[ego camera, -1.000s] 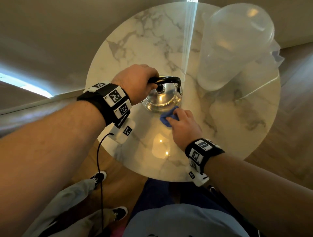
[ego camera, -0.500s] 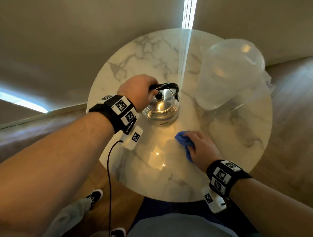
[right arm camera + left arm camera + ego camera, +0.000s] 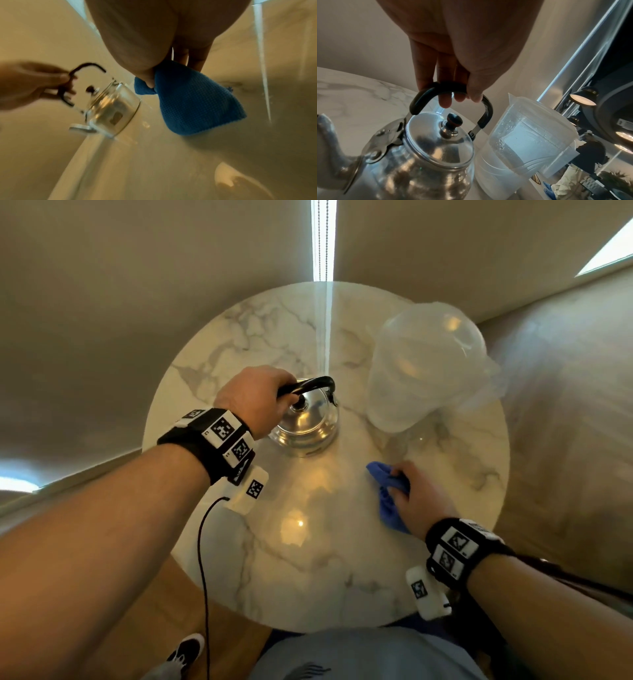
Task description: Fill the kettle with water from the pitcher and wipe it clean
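The wiping step looks close to its end. The left hand (image 3: 255,402) curls its fingers (image 3: 444,99) round the black handle (image 3: 452,88) of the steel kettle (image 3: 306,426), which stands lid-on near the middle of the round marble table (image 3: 239,542). At about two o'clock from the kettle, just beside it, stands the clear plastic pitcher (image 3: 424,368), with some water left in its lower part and droplets on its wall. The right hand (image 3: 419,501) pinches the bunched blue cloth (image 3: 390,498) at about four o'clock from the kettle, near it but apart from it; the cloth lies on the tabletop.

Whether the kettle is clean all round cannot be told from here. If a further pass is wanted, the next move calls for bringing the cloth back against the kettle's near wall while the left hand keeps the handle steady so the full vessel does not slide or slop; otherwise both hands can let go.

A second ago the cloth was pressed against the kettle's front at six o'clock; half a second ago it had drawn off to the right on the table, and it now sits a little farther out. The left hand's hold on the handle is unchanged throughout.
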